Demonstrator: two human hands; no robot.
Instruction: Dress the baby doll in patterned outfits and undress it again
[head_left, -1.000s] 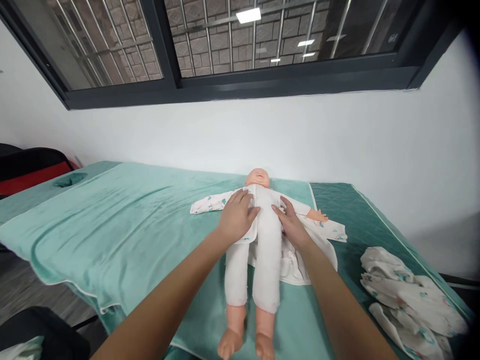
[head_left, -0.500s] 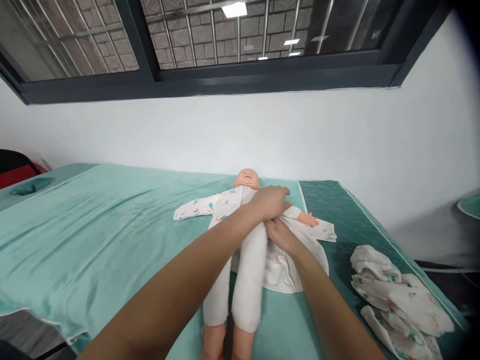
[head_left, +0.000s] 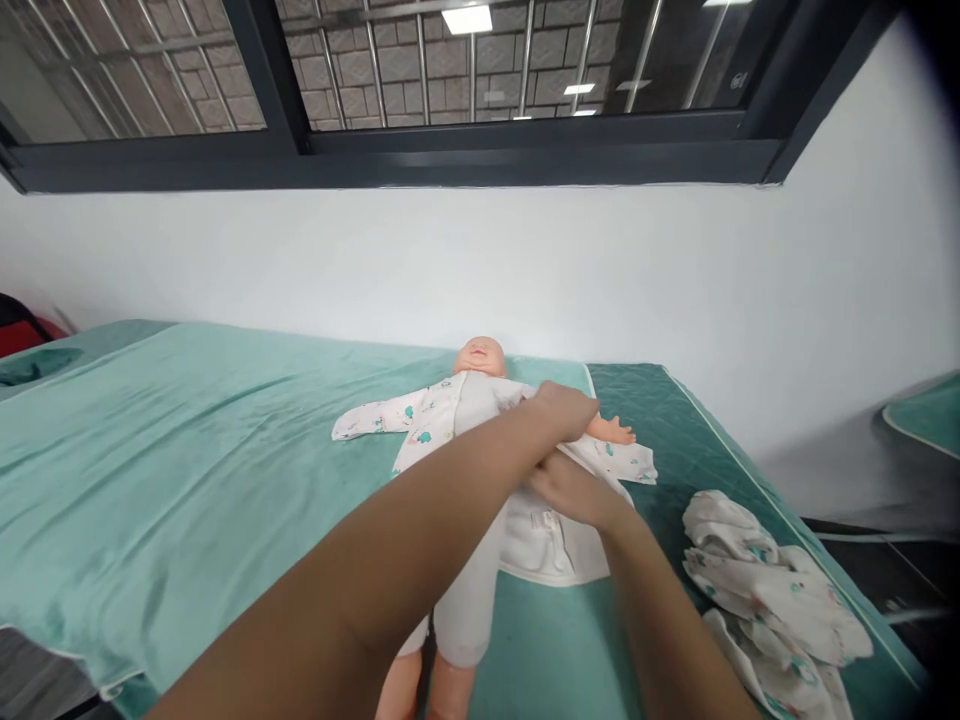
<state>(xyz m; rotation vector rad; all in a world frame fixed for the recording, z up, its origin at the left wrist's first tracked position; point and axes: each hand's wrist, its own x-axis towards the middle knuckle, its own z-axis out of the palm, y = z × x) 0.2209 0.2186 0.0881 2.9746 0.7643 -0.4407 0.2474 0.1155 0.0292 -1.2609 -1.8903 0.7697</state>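
A baby doll point(head_left: 480, 357) lies on its back in white leggings. One sleeve of a white printed baby shirt point(head_left: 431, 420) is on its arm at the left; the other sleeve lies flat beside the arm at the right. My left hand point(head_left: 568, 411) reaches across the doll and closes round that bare-handed arm point(head_left: 611, 430), its fingertips mostly hidden. Just below, my right hand point(head_left: 574, 487) has its fingers curled at the side of the shirt, partly under my left wrist. The shirt's lower panel point(head_left: 555, 550) spreads out beside the doll's legs.
Crumpled printed baby clothes point(head_left: 780, 600) lie at the right on the dark green cover point(head_left: 637, 400). A light green sheet point(head_left: 225, 450) spreads over the bed. Behind stand a white wall point(head_left: 375, 260) and a dark-framed window point(head_left: 525, 155). A red and black item point(head_left: 22, 325) sits at far left.
My left hand has shifted right along the doll's arm, toward its hand, and its fingers are more curled. My right hand stays at the shirt's side. The view has shifted slightly.
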